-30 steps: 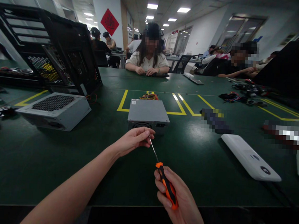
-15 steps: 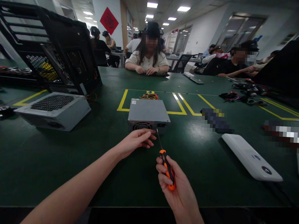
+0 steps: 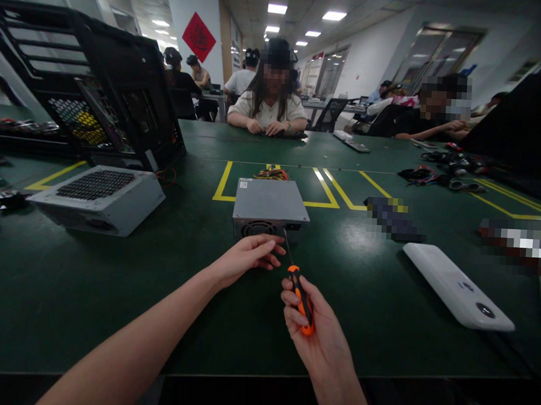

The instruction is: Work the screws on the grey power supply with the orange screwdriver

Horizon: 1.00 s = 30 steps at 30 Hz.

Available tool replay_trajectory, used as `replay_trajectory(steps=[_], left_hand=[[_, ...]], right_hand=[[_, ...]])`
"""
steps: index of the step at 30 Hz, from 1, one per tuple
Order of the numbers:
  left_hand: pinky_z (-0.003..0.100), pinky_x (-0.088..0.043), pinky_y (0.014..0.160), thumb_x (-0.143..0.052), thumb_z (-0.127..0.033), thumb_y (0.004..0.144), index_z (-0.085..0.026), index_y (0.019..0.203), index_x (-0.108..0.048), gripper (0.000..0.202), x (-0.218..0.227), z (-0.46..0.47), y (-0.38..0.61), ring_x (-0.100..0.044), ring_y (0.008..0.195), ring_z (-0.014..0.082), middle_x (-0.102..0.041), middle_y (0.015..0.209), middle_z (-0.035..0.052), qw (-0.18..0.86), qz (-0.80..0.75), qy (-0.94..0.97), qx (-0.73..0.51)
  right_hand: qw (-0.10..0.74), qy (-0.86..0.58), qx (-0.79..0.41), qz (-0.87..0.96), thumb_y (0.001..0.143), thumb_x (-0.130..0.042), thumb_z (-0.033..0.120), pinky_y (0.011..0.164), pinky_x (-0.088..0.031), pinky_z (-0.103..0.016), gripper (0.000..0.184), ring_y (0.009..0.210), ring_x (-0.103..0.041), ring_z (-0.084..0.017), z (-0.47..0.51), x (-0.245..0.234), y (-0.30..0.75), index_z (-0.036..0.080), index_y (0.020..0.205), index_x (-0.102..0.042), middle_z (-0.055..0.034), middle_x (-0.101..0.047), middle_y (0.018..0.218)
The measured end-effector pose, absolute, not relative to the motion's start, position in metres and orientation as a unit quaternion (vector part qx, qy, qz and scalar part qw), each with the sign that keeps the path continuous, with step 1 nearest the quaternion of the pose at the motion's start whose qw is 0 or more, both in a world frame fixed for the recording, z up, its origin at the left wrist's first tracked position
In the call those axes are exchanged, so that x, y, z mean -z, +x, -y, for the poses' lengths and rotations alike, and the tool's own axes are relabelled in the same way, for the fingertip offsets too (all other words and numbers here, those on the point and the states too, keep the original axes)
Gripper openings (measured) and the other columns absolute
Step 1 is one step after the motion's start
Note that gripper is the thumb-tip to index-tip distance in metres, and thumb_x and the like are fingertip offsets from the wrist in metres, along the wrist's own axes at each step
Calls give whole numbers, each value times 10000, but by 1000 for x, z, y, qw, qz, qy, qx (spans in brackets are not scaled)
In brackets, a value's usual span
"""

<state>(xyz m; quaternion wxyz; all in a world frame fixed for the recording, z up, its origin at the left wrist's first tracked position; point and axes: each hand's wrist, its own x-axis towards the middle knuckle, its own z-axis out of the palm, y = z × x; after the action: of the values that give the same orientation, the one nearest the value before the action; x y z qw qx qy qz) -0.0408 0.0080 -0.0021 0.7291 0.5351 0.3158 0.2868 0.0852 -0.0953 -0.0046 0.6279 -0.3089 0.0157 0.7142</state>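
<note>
A grey power supply box sits on the green table, its fan grille facing me. My right hand is wrapped round an orange-and-black screwdriver, whose thin shaft points up to the box's front face. My left hand lies just in front of the box with fingers curled together near the screwdriver tip; whether it pinches anything is too small to tell.
A second grey power supply and an open black computer case stand at the left. A white flat device lies at the right. Cables lie far right. People sit across the table.
My right hand moved forward with the screwdriver, bringing its tip from near my left fingers up to the box's front face. My left hand barely moved.
</note>
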Motion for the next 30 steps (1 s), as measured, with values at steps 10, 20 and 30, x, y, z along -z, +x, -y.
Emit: replay_trajectory(steps=[10,20,30], left_hand=[[249,-421,694,-537,-342,796,-147,1057,-549,325,2,-6,-38,-539,741,97,-582,976,74,718,-315,558,-272],[289,-433,720,-477,-311,819,-162,1035,-546,272,6,-3,-38,-541,737,127,-580,893,53,508,-347,708,-348],[395,-213,1024,-389,-180,843,-227,1223,-450,388,-9,-8,-32,-364,1195,197,-471,1255,64,45,-318,863,-390]], right_hand=[[622,-333,-709,-11,762,-531,153,307,-300,-78,33,474,-439,-29,91,-1,83,124,777,-539,-22,-517,694],[584,-294,-755,-42,802,-464,172,355,-351,-102,133,503,-443,-43,90,-11,83,86,818,-564,-41,-501,698],[548,-424,-705,149,717,-614,222,371,-289,-121,122,461,-426,-40,88,-19,100,139,754,-531,-19,-560,647]])
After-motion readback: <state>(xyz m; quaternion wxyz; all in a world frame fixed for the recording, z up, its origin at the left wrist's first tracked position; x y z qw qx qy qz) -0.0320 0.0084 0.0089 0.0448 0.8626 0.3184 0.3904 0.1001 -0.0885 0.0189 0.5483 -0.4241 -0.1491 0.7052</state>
